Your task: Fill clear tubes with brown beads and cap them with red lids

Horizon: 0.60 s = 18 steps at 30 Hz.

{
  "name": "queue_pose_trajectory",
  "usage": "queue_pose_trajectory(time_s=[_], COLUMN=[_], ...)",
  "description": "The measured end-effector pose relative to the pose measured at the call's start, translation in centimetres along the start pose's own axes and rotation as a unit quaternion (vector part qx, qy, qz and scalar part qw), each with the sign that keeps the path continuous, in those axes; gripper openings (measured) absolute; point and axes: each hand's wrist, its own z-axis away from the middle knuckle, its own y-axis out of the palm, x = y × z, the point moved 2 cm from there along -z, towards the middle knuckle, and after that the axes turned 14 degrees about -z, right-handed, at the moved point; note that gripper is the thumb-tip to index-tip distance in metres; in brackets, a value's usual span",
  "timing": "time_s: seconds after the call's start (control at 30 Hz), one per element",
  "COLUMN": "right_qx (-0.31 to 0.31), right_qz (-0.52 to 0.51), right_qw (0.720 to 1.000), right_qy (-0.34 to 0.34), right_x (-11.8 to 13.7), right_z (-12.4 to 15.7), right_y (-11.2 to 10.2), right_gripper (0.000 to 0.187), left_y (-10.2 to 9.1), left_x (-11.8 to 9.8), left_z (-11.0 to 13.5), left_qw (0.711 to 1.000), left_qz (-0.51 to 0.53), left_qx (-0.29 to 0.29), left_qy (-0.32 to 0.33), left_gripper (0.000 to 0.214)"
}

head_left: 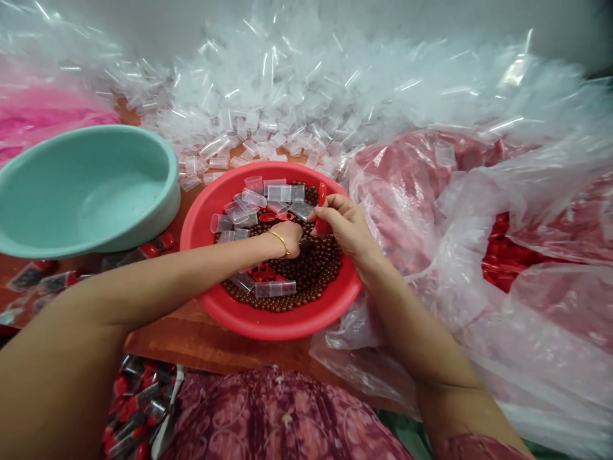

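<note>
Head view, centre: red basin point(272, 327) holds brown balls point(322, 271), clear tubes point(275, 289); right grip point(352, 229) pinches red piece point(322, 193); left grip point(288, 237), cannot tell.

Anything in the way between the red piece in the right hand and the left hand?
Nothing visible stands between the red piece in the right hand and the left hand. Brown beads lie below; clear containers lie just beyond the left hand, off that line.

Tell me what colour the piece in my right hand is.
The piece in your right hand is red; it shows best in the head view.
</note>
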Motion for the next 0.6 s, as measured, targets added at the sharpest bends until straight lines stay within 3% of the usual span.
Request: queue_pose_trajectory(time_s=[0.13, 0.27, 0.33, 0.43, 0.5, 0.6], right_qx=[-0.020, -0.059, -0.075, -0.070, -0.061, -0.047], right_qz=[-0.014, -0.028, -0.041, -0.055, -0.060, -0.057], right_qw=[0.999, 0.996, 0.994, 0.995, 0.996, 0.997], right_qy=[-0.021, -0.053, -0.061, -0.049, -0.038, -0.021], right_x=[0.0, 0.2, 0.2, 0.2, 0.1, 0.0], right_z=[-0.1, -0.2, -0.3, -0.5, -0.5, -0.3], right_y=[-0.2, -0.8, -1.1, -1.3, -1.2, -1.0], right_gripper=[0.019, 0.024, 0.028, 0.033, 0.034, 0.028], left_y=[1.1, 1.4, 1.1, 0.1, -0.5, -1.2], left_x=[-0.9, -0.5, 0.1, 1.0, 1.6, 2.2], left_z=[-2.0, -1.4, -0.3, 1.8, 3.2, 5.1], left_qw=[0.995, 0.979, 0.948, 0.861, 0.822, 0.790], left_qz=[0.092, 0.199, 0.317, 0.508, 0.569, 0.613], left_qx=[-0.037, -0.043, -0.034, -0.014, -0.005, 0.002], left_qy=[-0.022, -0.016, -0.018, -0.015, 0.002, 0.017], left_gripper=[0.013, 0.016, 0.018, 0.023, 0.025, 0.027])
